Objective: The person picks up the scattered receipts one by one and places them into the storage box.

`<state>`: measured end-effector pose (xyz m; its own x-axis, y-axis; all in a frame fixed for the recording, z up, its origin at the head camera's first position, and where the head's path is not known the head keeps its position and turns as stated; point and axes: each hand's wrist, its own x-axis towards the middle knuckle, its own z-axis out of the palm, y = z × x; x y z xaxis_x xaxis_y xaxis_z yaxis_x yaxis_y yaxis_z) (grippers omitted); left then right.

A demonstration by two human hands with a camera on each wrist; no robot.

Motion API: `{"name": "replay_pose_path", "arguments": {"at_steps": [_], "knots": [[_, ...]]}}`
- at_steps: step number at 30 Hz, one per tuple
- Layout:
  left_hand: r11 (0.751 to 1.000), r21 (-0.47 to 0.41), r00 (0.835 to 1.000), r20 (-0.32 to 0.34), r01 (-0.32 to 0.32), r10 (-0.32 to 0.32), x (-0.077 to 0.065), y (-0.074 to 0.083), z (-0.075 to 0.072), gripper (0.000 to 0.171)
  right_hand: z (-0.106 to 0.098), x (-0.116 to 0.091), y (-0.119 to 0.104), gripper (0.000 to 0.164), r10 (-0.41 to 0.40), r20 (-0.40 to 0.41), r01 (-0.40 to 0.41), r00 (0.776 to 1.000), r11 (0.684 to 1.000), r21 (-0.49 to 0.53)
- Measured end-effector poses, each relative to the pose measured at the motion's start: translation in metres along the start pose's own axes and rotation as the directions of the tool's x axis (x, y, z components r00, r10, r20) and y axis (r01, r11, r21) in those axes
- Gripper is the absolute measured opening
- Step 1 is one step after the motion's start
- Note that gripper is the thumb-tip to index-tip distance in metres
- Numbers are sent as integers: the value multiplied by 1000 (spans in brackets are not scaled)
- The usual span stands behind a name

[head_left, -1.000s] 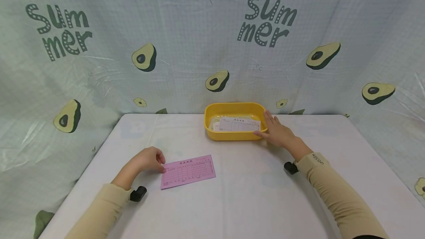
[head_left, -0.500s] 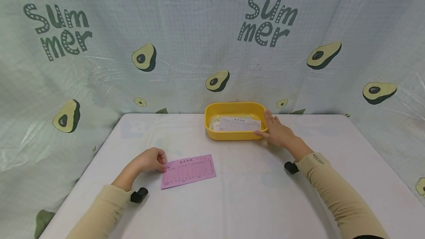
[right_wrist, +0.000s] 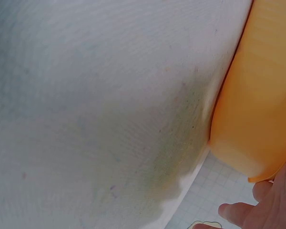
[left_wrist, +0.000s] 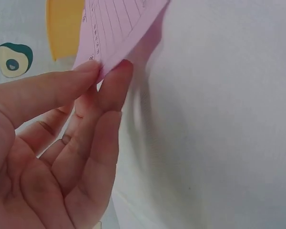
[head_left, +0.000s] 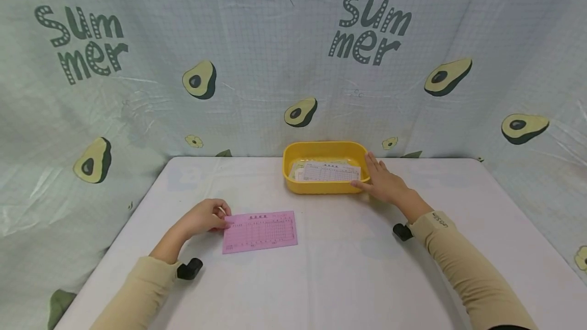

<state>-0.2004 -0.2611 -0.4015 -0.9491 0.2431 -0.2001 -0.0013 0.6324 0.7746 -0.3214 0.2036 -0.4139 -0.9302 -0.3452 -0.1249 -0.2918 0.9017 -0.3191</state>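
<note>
My left hand (head_left: 207, 217) pinches the left corner of a pink printed form (head_left: 261, 233), a slip with a ruled grid. In the left wrist view, thumb and index finger grip the corner of the paper (left_wrist: 121, 26), which is raised over the white cloth with its shadow below. At the back of the table stands a yellow plastic basket (head_left: 321, 188). My right hand (head_left: 385, 184) rests against its right end, fingers extended along the side and thumb at the front rim. Part of this hand (right_wrist: 271, 205) shows beside the basket wall in the right wrist view.
Inside the basket lie a white printed form (head_left: 331, 172) and other slips beneath it, one greenish. A white cloth (head_left: 348, 264) covers the table. Behind it hangs a curtain (head_left: 247, 65) patterned with avocados. A black wrist camera (head_left: 189, 269) sits at the left cuff.
My left hand has lifted slightly, and the pink form has risen and turned a little so its edges lie more level. The right hand and basket have stayed in place.
</note>
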Motion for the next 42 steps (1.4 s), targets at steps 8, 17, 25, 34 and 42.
{"name": "replay_pose_path", "arguments": {"at_steps": [8,17,25,34,42], "knots": [[998,-55,999,-34,5,-6,-2,-1,-3,19,1,-2,-1,110,2,1,-2,1000,1000,2],[982,-191,997,-77,-2,-13,-1,3,-14,31,0,-4,-2,108,-5,-3,5,1000,1000,11],[966,-258,991,-134,-14,-22,0,14,-21,35,1,-2,-2,109,-3,-1,3,1000,1000,16],[951,-305,980,-197,-43,-18,10,33,-23,38,-1,-3,-3,110,2,0,-2,1000,1000,14],[926,-362,970,-244,-104,14,30,46,-8,37,0,-3,-3,110,11,2,-11,1000,1000,8]]}}
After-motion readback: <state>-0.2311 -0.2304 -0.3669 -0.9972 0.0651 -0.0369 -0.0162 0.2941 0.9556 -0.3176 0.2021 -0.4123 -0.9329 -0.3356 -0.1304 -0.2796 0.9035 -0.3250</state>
